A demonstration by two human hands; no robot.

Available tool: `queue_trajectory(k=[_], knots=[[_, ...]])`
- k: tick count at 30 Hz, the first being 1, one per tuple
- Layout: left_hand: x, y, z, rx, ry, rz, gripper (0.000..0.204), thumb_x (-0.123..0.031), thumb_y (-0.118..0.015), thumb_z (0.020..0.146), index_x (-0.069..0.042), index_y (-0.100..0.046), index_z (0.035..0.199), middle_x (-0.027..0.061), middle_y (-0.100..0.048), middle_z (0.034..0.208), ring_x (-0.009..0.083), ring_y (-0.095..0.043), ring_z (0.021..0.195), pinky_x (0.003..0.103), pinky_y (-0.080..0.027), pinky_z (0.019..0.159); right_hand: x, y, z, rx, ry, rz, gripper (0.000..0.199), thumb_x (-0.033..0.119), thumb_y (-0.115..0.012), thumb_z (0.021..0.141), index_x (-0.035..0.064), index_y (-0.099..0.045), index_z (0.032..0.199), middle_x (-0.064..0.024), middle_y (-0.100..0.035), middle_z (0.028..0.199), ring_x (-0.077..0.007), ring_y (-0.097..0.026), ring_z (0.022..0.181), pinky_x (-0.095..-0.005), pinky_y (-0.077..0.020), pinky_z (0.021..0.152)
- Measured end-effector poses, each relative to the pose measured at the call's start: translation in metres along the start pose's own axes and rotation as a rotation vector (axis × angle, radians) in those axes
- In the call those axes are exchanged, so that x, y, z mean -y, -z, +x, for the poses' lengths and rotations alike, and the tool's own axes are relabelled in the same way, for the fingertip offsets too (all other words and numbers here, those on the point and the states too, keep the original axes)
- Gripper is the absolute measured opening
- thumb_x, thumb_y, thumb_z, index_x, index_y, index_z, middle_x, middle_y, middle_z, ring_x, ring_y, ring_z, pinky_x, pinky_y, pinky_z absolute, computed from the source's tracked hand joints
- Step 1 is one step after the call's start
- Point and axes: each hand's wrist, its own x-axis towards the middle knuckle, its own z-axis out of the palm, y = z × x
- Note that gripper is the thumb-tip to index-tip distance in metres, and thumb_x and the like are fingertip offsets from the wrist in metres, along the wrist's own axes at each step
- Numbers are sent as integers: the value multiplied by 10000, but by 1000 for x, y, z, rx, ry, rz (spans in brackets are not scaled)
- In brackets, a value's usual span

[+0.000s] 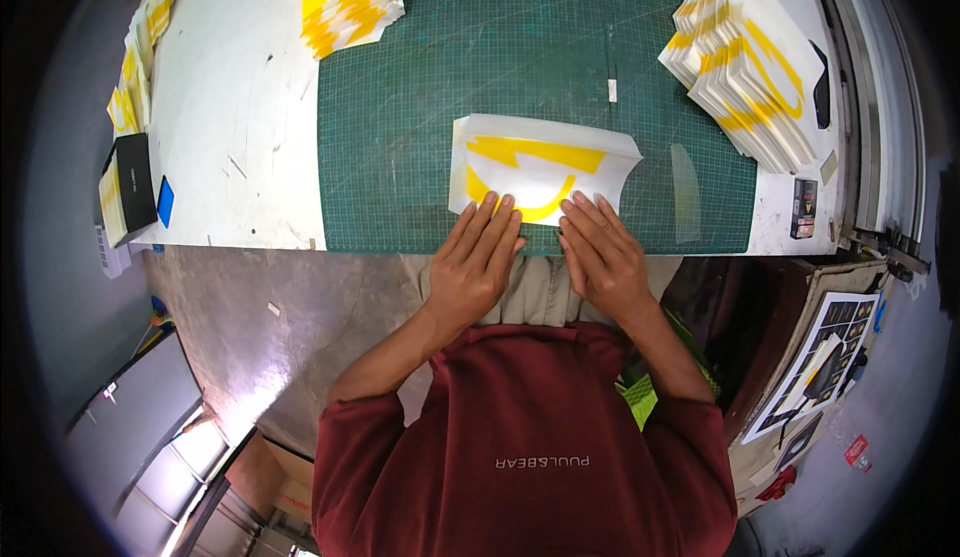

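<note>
A white, partly see-through sheet with yellow shapes (pixel 535 162) lies on the green cutting mat (pixel 450 67), close to its front edge. Its right corner curls up a little. My left hand (pixel 478 252) rests with stretched fingers on the lower left part of the sheet. On the lower right part, the fingers of my right hand (pixel 605 257) are laid flat, several of them side by side. Neither hand grips anything. Between the fingertips a curved yellow stripe shows. The hands cover part of the sheet's near edge.
Stacks of similar sheets stand at the far left of the mat (pixel 350 2) and at its right (pixel 745 77). A clear strip (pixel 686 192) lies right of the sheet. A black box (pixel 128 189) and blue card (pixel 165 202) are at the table's left; a small dark box (pixel 803 209) is right.
</note>
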Motion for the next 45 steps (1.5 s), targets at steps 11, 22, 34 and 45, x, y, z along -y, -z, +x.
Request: queue_trajectory(k=[11,22,34,45], knots=[[-28,-7,0,130,107,78,648,-487,-603,991,-94,-546,1503,238,-476,1508,425,-426,1438,593,-311,1190,5,2,-1,20,-13,32,331,-18,-716,823,-72,-710,1150,-194,-668,1319,-354,-629,1287,-524,-480,1127],[-25,-14,-6,111,119,75,674,-515,-567,1003,-107,-504,1535,244,-461,1531,416,-397,1469,600,-291,1204,3,-1,-4,32,-7,29,365,-13,-716,824,-74,-701,1184,-194,-655,1345,-360,-624,1296,-525,-481,1123],[-26,-12,-4,124,120,69,679,-492,-609,985,-104,-506,1533,229,-475,1520,412,-413,1455,596,-296,1201,2,-3,-7,25,-10,19,358,-1,-719,828,-80,-702,1176,-194,-647,1357,-359,-609,1315,-526,-472,1132],[-8,2,-3,79,219,128,585,-451,-619,987,-148,-573,1485,116,-552,1388,322,-480,1351,612,-256,1205,34,-21,13,112,-150,-289,428,264,-699,929,135,-681,1337,-151,-554,1226,-337,-517,1248,-583,-332,1140]])
